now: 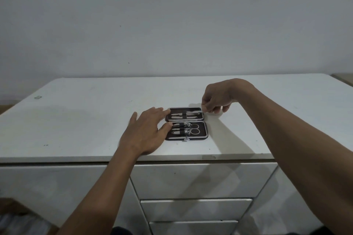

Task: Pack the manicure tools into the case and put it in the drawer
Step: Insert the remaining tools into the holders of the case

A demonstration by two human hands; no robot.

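A dark manicure case [202, 135] lies open flat on the white desk top [86, 120], near the front edge. Its near half holds two clippers and small scissors [194, 129]; its far half holds several slim metal tools. My left hand [145, 133] lies with straight fingers on the case's left side, fingertips touching both halves. My right hand [215, 101] hovers at the far right corner of the case and pinches the end of a thin metal tool [197, 110] that lies along the far half's top edge.
Below the desk top, three white drawers [196, 210] are stacked under the case, all closed. A wider white panel [57, 187] fills the left front. A grey wall stands behind the desk. Small specks mark the desk's left part.
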